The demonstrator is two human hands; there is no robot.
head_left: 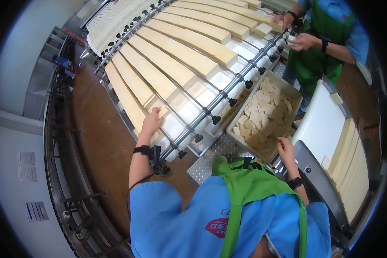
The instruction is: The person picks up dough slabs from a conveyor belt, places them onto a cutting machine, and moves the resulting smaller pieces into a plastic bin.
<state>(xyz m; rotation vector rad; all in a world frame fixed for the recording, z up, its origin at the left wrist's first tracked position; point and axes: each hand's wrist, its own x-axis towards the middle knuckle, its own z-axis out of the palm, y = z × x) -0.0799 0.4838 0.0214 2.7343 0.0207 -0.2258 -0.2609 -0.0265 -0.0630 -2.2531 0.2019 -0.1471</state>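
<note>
Long pale loaves point(172, 66), which look like bread or cake, lie side by side on a white conveyor bed point(210, 101), with thin metal rods running between them. My left hand point(152, 122) is at the near end of a loaf on the left side, fingers curled against it. Whether it grips the loaf or a piece cut from it is hidden. Beside the near rim of a bin point(235, 136) is my right hand point(286, 151), its fingers bent together. Flat pale offcuts point(264, 112) fill the bin. Anything inside the right hand is too small to make out.
A metal bar with black knobs point(232, 102) crosses the loaves' near ends. At right, a second conveyor point(324, 116) carries more loaves point(348, 163). Opposite, a co-worker in a green apron point(316, 47) has both hands at the loaf ends. Metal rails point(60, 142) run along the left.
</note>
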